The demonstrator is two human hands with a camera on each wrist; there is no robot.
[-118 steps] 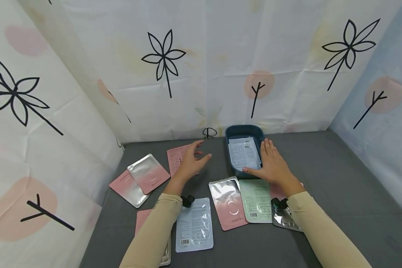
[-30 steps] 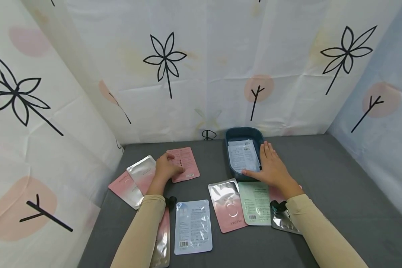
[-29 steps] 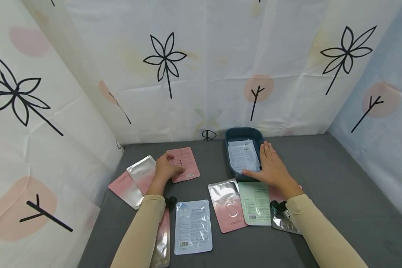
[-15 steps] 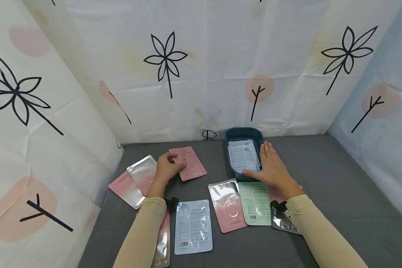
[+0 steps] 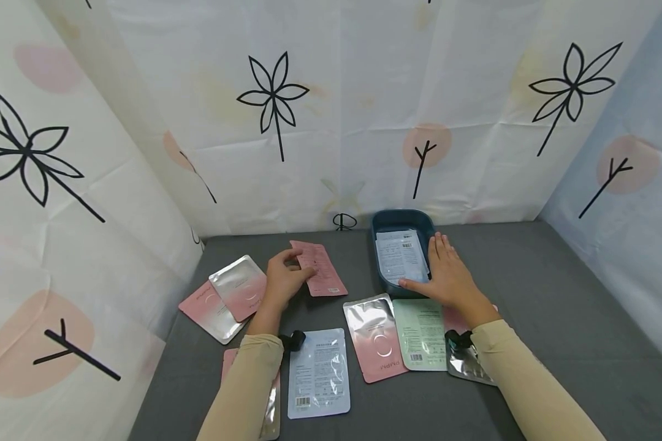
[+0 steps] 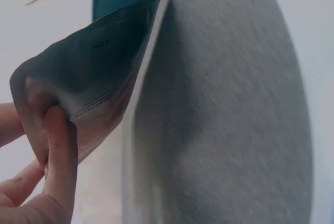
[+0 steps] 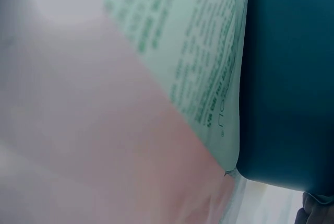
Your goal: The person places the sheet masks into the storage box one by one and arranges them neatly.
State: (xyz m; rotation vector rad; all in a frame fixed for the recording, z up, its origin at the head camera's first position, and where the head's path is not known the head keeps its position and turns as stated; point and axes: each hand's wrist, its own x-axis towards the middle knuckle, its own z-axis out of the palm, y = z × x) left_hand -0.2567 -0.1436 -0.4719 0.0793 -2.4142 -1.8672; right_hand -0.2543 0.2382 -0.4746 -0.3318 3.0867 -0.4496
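Note:
My left hand (image 5: 284, 280) pinches a pink sheet mask packet (image 5: 324, 271) along its left edge, lifted and tilted over the grey table. Seen in the left wrist view, the packet's shiny silver-pink face (image 6: 99, 57) bends where the thumb and fingers (image 6: 60, 145) grip it. To the right stands a dark blue plastic basket (image 5: 375, 248), with light blue and white packets (image 5: 401, 254) inside. Against its right side rests my right hand (image 5: 451, 274), fingers straight and thumb toward the near rim. The right wrist view shows the basket's wall (image 7: 292, 88) close up.
Two silver-pink packets (image 5: 239, 288) overlap at the left. Nearer lie a light blue packet (image 5: 319, 373), a silver-pink packet (image 5: 376, 337), a green packet (image 5: 421, 334) and a silver one (image 5: 469, 364). Another pink packet (image 5: 273, 404) is partly under the left sleeve. Patterned cloth (image 5: 342, 153) hangs behind.
My left hand has taken hold of the pink packet at the back, raised it off the table and moved it right toward the basket. The right hand has stayed at the basket.

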